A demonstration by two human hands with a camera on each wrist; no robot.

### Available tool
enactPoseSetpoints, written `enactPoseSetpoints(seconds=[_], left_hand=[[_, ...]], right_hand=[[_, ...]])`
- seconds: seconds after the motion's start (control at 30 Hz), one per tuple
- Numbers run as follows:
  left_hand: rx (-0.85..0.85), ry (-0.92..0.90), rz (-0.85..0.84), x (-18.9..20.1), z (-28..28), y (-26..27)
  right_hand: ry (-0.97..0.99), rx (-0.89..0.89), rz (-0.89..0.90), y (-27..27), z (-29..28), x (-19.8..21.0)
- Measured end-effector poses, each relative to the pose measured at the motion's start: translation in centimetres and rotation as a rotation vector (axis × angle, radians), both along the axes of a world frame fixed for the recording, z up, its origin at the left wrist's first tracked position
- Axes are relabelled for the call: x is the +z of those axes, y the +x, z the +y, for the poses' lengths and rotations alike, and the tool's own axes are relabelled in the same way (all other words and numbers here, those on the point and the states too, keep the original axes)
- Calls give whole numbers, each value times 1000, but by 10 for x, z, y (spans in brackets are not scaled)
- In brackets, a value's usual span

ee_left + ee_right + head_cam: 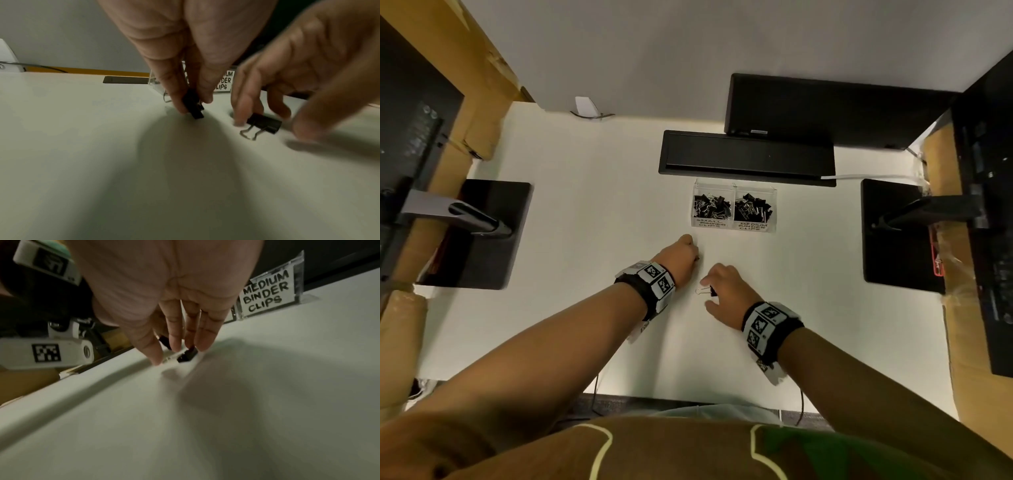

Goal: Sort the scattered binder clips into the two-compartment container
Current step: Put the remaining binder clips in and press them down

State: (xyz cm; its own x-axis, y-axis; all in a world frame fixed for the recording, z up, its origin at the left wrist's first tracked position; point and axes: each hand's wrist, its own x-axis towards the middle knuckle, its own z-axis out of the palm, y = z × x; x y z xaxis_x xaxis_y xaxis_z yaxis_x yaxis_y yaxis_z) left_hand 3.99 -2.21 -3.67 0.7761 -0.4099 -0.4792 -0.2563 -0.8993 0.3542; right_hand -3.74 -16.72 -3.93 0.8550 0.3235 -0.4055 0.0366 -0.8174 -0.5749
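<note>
A clear two-compartment container (pixel 733 229) stands mid-table, both halves holding several black clips; its labels read small and medium binder clips (pixel 267 293). My left hand (pixel 693 254) hovers just in front of it and pinches a small black binder clip (pixel 194 112) between thumb and fingers, its tip at the table. A larger black binder clip (pixel 711 292) lies flat on the table, wire handles pointing left. My right hand (pixel 705 291) is spread over this clip (pixel 264 123). The index fingertip touches it and the thumb stands slightly apart.
A black cable tray (pixel 746 157) and a monitor (pixel 825 109) lie behind the container. Black monitor stand bases sit at the left (pixel 479 236) and right (pixel 897 236). Bare white table surrounds both hands, its front edge near my body.
</note>
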Motion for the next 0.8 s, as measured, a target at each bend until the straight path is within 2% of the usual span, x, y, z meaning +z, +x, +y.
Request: enactPoseSetpoints(seconds=[0.13,0.23,0.37,0.5,0.6,0.73,0.8], left_hand=[[8,-163,-61,15,-16,3],[46,-340,-141,33,-38,11],[162,-448,-180,55,-70,37],[225,-466,-164,67,-96,61],[248,-452,-133,65,-110,72],[276,-434,-113,50,-119,78],[226,-404,-101,44,-118,77]], right_hand=[[-40,-89,-25,-7,-19,-8],[-28,-254,-46,-5,-45,-7],[-22,-498,-84,8,-81,5],[119,-712,-207,36,-104,35],[262,-824,-216,63,-111,48],[232,-780,-209,92,-107,56],[183,-769,-199,102,-104,56]])
